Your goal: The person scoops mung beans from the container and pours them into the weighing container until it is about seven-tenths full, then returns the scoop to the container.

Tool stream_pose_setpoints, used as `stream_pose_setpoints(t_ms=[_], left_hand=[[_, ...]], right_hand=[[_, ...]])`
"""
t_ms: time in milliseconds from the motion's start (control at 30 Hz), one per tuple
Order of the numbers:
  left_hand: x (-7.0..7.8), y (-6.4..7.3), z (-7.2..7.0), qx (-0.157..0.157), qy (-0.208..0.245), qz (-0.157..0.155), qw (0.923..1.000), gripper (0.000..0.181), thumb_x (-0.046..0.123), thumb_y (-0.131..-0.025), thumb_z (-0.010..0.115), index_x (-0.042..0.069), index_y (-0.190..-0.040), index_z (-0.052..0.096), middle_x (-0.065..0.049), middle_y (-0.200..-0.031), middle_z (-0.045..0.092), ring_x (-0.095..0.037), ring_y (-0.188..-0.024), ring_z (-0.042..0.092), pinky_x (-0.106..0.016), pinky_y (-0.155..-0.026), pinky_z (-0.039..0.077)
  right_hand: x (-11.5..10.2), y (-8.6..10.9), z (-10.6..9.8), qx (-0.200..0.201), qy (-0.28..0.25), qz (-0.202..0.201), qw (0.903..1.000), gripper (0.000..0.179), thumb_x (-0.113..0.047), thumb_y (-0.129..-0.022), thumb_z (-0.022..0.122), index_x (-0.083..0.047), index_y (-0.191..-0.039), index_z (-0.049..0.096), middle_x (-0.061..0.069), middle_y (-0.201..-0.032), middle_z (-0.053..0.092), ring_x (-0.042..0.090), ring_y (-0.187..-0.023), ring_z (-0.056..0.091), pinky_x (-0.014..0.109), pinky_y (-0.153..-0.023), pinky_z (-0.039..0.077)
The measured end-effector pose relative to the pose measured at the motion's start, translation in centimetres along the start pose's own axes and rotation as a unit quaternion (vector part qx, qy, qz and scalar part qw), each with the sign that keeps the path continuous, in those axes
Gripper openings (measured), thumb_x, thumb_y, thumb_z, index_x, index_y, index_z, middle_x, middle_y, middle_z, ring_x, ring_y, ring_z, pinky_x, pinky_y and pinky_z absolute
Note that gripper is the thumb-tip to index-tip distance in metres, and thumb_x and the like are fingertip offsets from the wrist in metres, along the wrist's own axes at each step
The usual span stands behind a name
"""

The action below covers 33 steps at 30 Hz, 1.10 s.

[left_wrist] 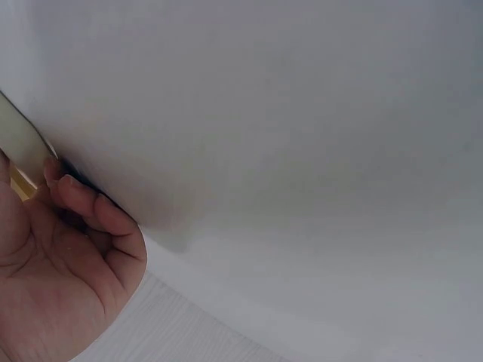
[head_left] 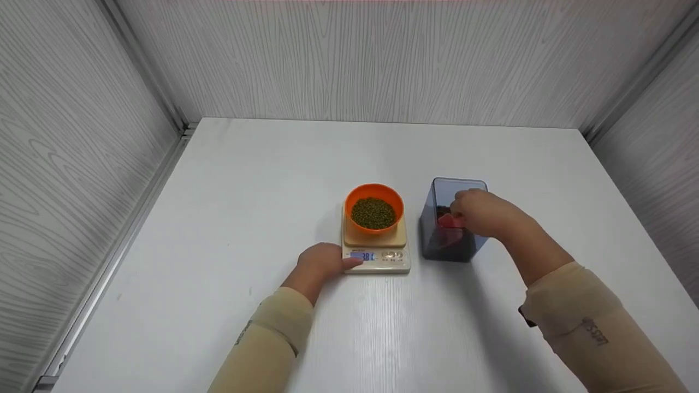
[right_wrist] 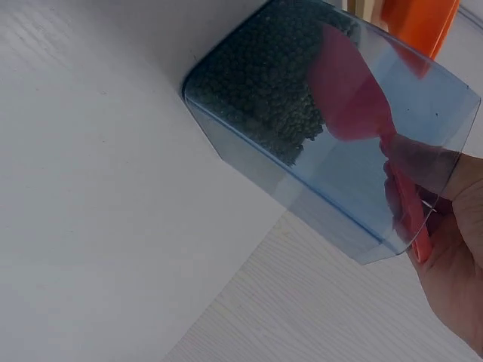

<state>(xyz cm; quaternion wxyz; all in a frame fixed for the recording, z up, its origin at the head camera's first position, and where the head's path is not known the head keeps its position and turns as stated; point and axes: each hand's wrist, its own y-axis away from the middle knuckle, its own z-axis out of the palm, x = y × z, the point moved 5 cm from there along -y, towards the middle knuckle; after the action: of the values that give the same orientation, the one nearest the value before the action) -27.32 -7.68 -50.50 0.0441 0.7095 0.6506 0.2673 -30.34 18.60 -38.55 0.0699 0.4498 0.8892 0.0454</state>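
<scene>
A cream kitchen scale with a lit display carries an orange bowl of small green beans. My left hand grips the scale's left front corner. Its thumb lies on top across the display, partly covering it; in the left wrist view the other fingers curl at the scale's edge. To the right stands a clear bluish container. My right hand reaches into its top and holds a red scoop by the handle. The scoop's head is at the beans inside the container.
The scale and container stand side by side on a white table, a narrow gap between them. Pale wood-grain panels rise at the back, left and right.
</scene>
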Motion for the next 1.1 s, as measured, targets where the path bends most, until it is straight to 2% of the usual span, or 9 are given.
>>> stream_pose_setpoints(t_ms=[267, 500, 900, 1100], left_hand=[[-0.1, -0.1, 0.1, 0.005, -0.004, 0.001, 1.0000, 0.057, 0.064, -0.082, 0.049, 0.009, -0.084, 0.065, -0.006, -0.088, 0.062, -0.020, -0.079, 0.055, -0.039, -0.080, 0.046], [-0.1, -0.1, 0.1, 0.009, 0.002, 0.000, 1.0000, 0.057, 0.063, -0.081, 0.050, 0.009, -0.083, 0.065, -0.007, -0.087, 0.062, -0.020, -0.078, 0.056, -0.039, -0.079, 0.046], [-0.1, -0.1, 0.2, 0.000, -0.001, -0.004, 1.0000, 0.059, 0.065, -0.081, 0.049, 0.008, -0.088, 0.066, -0.006, -0.090, 0.062, -0.020, -0.080, 0.055, -0.039, -0.081, 0.046], [0.0, 0.1, 0.0, 0.003, -0.008, -0.002, 1.0000, 0.060, 0.064, -0.082, 0.049, 0.008, -0.091, 0.066, -0.007, -0.093, 0.063, -0.021, -0.082, 0.056, -0.040, -0.082, 0.046]], right_hand=[[1.7, 0.2, 1.0, -0.005, -0.059, 0.033, 0.9977, 0.004, -0.004, -0.083, 0.063, -0.004, -0.083, 0.068, 0.004, -0.077, 0.053, 0.019, -0.072, 0.048, 0.033, -0.065, 0.046], [2.1, 0.4, 1.0, -0.006, -0.086, 0.054, 0.9948, 0.007, -0.004, -0.084, 0.061, -0.004, -0.087, 0.068, 0.005, -0.081, 0.054, 0.020, -0.076, 0.049, 0.034, -0.067, 0.047], [2.7, 1.6, -0.6, 0.037, -0.115, 0.065, 0.9906, 0.011, -0.001, -0.081, 0.063, -0.001, -0.091, 0.067, 0.008, -0.084, 0.057, 0.022, -0.077, 0.051, 0.037, -0.069, 0.046], [4.2, 2.6, -0.9, 0.052, -0.161, 0.101, 0.9804, 0.013, -0.003, -0.084, 0.061, -0.003, -0.096, 0.066, 0.007, -0.089, 0.057, 0.023, -0.083, 0.052, 0.038, -0.072, 0.048]])
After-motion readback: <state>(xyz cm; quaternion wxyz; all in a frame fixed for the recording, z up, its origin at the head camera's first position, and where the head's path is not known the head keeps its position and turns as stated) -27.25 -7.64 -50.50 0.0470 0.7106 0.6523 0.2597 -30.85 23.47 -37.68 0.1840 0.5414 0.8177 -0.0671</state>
